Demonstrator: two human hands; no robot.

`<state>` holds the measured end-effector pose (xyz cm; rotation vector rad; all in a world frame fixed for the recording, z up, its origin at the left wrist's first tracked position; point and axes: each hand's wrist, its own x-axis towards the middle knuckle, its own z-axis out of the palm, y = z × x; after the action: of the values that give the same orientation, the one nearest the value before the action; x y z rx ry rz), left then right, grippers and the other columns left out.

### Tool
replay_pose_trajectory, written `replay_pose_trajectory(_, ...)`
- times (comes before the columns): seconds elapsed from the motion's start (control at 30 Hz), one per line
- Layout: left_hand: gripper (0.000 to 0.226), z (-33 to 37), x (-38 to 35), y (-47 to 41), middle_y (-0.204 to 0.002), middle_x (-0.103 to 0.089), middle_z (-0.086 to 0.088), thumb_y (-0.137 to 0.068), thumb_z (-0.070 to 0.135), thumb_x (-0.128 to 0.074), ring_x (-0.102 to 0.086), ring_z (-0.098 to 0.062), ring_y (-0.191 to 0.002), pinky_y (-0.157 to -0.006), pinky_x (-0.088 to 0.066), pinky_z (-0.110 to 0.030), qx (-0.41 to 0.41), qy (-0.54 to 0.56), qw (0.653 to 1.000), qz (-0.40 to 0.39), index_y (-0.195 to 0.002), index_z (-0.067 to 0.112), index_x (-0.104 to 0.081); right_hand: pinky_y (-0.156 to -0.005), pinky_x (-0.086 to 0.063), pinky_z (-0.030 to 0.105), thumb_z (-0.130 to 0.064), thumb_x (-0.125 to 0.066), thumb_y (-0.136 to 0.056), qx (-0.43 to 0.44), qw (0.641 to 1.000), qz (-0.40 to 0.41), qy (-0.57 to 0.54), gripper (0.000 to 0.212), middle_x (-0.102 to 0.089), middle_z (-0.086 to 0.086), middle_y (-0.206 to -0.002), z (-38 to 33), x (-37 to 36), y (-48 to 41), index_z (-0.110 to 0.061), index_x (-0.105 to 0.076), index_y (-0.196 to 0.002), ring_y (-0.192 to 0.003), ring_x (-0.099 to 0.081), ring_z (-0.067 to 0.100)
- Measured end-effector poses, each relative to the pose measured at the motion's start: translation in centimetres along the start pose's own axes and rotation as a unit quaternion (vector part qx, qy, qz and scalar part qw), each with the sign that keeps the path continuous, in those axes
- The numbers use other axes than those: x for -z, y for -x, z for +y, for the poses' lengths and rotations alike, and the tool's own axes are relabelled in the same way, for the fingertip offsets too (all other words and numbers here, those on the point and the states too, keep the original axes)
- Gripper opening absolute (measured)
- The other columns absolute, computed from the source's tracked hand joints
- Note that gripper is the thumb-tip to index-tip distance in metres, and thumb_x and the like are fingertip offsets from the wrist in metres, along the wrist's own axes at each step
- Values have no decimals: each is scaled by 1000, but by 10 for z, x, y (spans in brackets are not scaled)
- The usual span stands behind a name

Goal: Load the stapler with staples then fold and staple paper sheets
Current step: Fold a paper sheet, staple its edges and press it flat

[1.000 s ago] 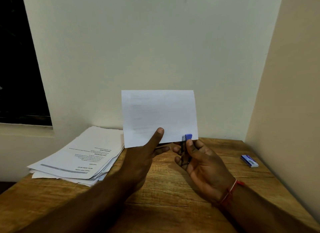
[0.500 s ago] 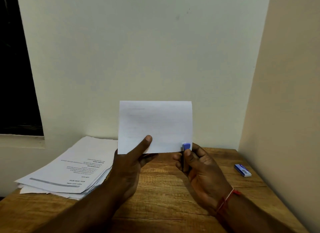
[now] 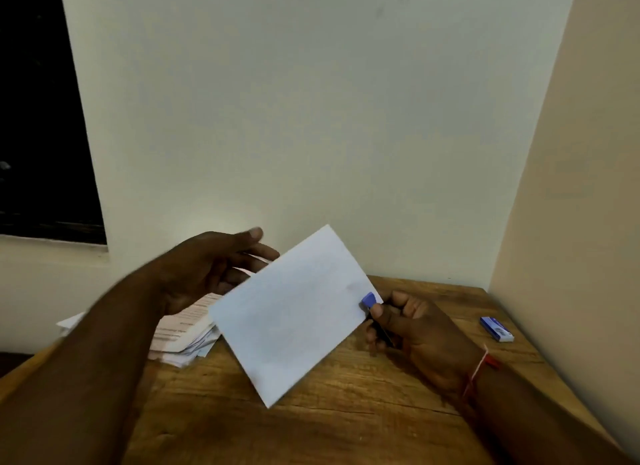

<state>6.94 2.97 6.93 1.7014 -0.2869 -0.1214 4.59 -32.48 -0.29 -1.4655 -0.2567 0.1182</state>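
Well, starting at the left, a loose stack of printed sheets (image 3: 187, 329) lies on the wooden table (image 3: 346, 412) against the wall, its edges fanned and uneven; above it hovers the left hand (image 3: 211, 270), fingers straight and spread, holding nothing, its fingertips near the upper left edge of the folded sheet (image 3: 294, 312), though whether they touch it I cannot tell; the folded sheet hangs tilted in the air over the table, one corner pointing down, carried only at its right corner, where the blue-tipped stapler (image 3: 369, 300) bites onto it; the right hand (image 3: 415, 329) is curled round the stapler's dark body, thumb up near the blue tip; further right, apart from everything, a small blue staple box (image 3: 496, 329) rests on the table near the side wall.

By my judgement the folded sheet is feather-light and limp, stiffened only a little by its crease; held by one corner it will droop and swing, and a hard tug could tear it at the clamped corner; better to pinch it flat between thumb and fingers along a long edge, close to the stapler; the stapler, small, rigid and smooth, wants a full-palm grip.
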Motion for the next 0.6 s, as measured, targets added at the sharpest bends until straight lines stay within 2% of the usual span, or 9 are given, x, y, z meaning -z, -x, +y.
replay_pose_trajectory(0.07,41,-1,-5,1,-119,-84,-19,-94,42,-83,-77,-35,-95,-79,-64,-37,-4,-76,997,-18,-118,10,-87,-70,-57,34,-26,-73,-94,-15,999,-19,29,41,-74,23,-86,1,0,1,0,-73,-125,-70,-70,22)
replay_pose_trajectory(0.13,37,-5,-15,0,-110,-85,-19,-87,40,-84,-77,-29,-88,-75,-65,-32,-23,-109,994,14,-107,9,-89,-67,-57,32,-26,-74,-93,-19,998,-28,48,42,-75,21,-86,2,-2,2,2,-72,-125,-68,-71,20)
replay_pose_trajectory(0.23,31,-12,-28,-6,-103,-84,-24,-93,34,-88,-77,-30,-85,-79,-63,-40,-34,-122,991,32,-99,5,-87,-67,-54,34,-32,-81,-88,-17,997,-42,61,51,-75,21,-88,5,-4,2,3,-73,-125,-72,-72,22)
replay_pose_trajectory(0.3,32,-16,-34,-9,-95,-81,-27,-92,38,-90,-71,-29,-79,-76,-57,-41,-32,-136,990,33,-91,6,-86,-67,-53,35,-35,-82,-86,-16,996,-46,70,54,-76,21,-89,6,-3,1,1,-74,-124,-73,-73,23)
replay_pose_trajectory(0.37,33,-20,-39,-11,-82,-78,-23,-91,40,-92,-65,-24,-70,-70,-50,-34,-30,-144,988,44,-82,10,-84,-68,-54,34,-32,-80,-89,-16,996,-50,71,48,-77,21,-89,6,-2,1,1,-74,-124,-74,-73,24)
replay_pose_trajectory(0.43,33,-21,-43,-12,-74,-77,-13,-92,37,-92,-65,-19,-64,-63,-49,-28,-30,-138,988,59,-78,10,-82,-67,-55,33,-27,-77,-93,-15,996,-56,68,41,-77,21,-90,6,-1,1,0,-74,-124,-75,-74,24)
replay_pose_trajectory(0.5,31,-22,-45,-12,-75,-80,-10,-93,35,-91,-68,-16,-62,-62,-51,-26,-35,-132,988,76,-78,10,-83,-67,-56,32,-25,-77,-94,-18,996,-59,68,38,-78,22,-93,7,0,0,0,-75,-122,-78,-75,25)
replay_pose_trajectory(0.6,29,-21,-47,-12,-89,-85,-17,-97,35,-87,-75,-18,-71,-67,-56,-28,-43,-113,989,89,-88,7,-87,-68,-57,31,-24,-77,-94,-19,995,-61,76,38,-79,23,-96,7,0,0,1,-74,-121,-81,-76,27)
